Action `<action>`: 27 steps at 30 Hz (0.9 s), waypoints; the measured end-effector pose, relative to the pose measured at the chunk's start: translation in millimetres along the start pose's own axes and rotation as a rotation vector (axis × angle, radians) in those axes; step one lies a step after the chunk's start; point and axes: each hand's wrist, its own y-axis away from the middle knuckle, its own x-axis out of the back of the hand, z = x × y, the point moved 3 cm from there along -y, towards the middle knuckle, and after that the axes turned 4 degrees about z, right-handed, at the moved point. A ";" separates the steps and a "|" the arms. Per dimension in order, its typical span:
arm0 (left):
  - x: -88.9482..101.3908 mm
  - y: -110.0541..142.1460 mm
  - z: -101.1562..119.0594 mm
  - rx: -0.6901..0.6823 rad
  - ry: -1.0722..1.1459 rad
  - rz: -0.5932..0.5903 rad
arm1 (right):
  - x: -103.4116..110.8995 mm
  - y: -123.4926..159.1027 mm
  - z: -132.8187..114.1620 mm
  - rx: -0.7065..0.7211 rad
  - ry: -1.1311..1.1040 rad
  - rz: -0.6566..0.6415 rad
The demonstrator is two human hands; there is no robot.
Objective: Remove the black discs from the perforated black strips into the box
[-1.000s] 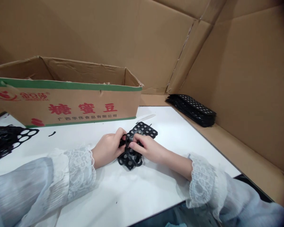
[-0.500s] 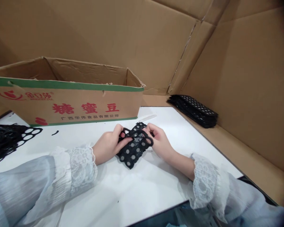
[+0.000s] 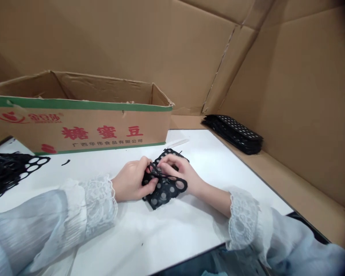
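Observation:
A black sheet with pale round dots lies tilted on the white table between my hands. A thin black lattice with round holes is partly lifted off its face and stretches across it. My left hand closes thumb and fingers on the left part of the lattice and the sheet's edge. From the right, my right hand pinches near the middle of the sheet, fingertips close to those of the left; its exact hold is partly hidden. One end of the lattice hangs out below my right palm.
A tangled pile of black perforated scraps lies at the left. Behind it stands an open cardboard box. A stack of black dotted sheets rests at the back right. A pale thin strip lies behind the hands; cardboard walls surround the table.
My right hand has moved left over the sheet, from its right edge to the middle near my left fingertips. The lattice's loose end now shows beneath the right palm.

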 end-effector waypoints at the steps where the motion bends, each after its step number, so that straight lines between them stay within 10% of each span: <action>1: -0.3 -0.6 0.2 -0.004 -0.007 0.001 | -4.3 1.9 -1.5 0.014 0.012 -0.057; 13: 2.4 0.3 1.5 -0.143 -0.158 0.085 | -1.1 5.7 -0.1 0.108 0.394 -0.162; 27: 1.1 -1.2 -4.6 0.027 -0.104 -0.015 | -1.6 9.1 -0.3 0.042 0.485 -0.059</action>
